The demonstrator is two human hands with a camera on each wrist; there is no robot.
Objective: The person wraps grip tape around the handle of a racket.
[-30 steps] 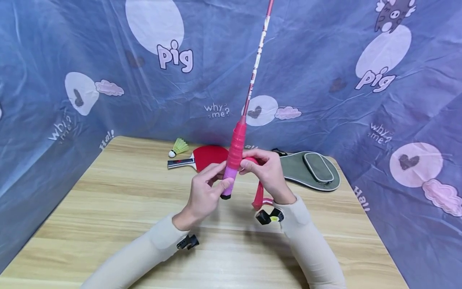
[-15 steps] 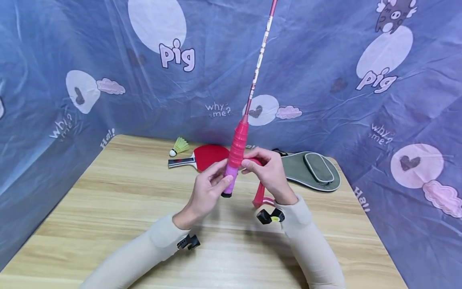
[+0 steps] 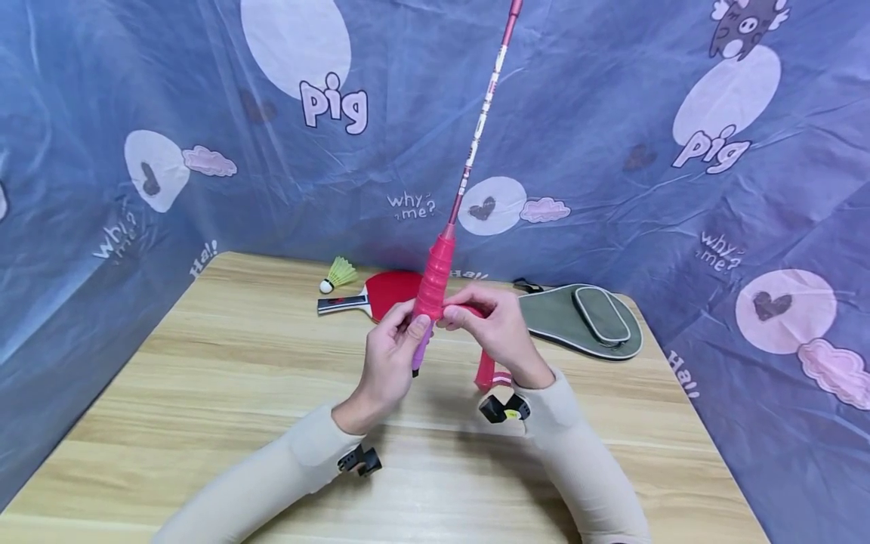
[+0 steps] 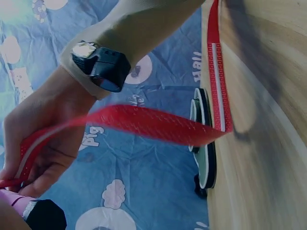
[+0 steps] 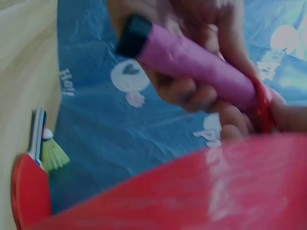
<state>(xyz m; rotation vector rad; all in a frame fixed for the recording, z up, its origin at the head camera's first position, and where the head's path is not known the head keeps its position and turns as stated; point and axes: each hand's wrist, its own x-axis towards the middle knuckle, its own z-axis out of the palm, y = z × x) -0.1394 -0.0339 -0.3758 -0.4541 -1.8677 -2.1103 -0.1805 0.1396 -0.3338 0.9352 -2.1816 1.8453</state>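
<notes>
A badminton racket slants upward in the head view, its printed shaft [image 3: 484, 113] running to the top edge, where the rest is cut off. Red grip tape covers the upper handle [image 3: 435, 276] in overlapping turns. Below it the handle shows a purple layer [image 5: 192, 67] with a black butt end [image 5: 134, 36]. My left hand [image 3: 386, 363] holds the handle, thumb at the lowest red turn. My right hand [image 3: 501, 332] pinches the loose tape just right of the handle. From there the tape [image 4: 144, 124] hangs down to the table, its backing striped with white.
On the wooden table [image 3: 204, 393], a red table tennis bat [image 3: 394, 291] lies behind my hands beside a yellow shuttlecock [image 3: 338, 274]. A green bat case [image 3: 557, 321] lies at the back right. A blue printed cloth [image 3: 272, 189] stands around the table's back and sides.
The handle has swung a little left and turned, so less purple shows. My left thumb has moved up against the red turns, and my right hand has followed leftward with the tape.
</notes>
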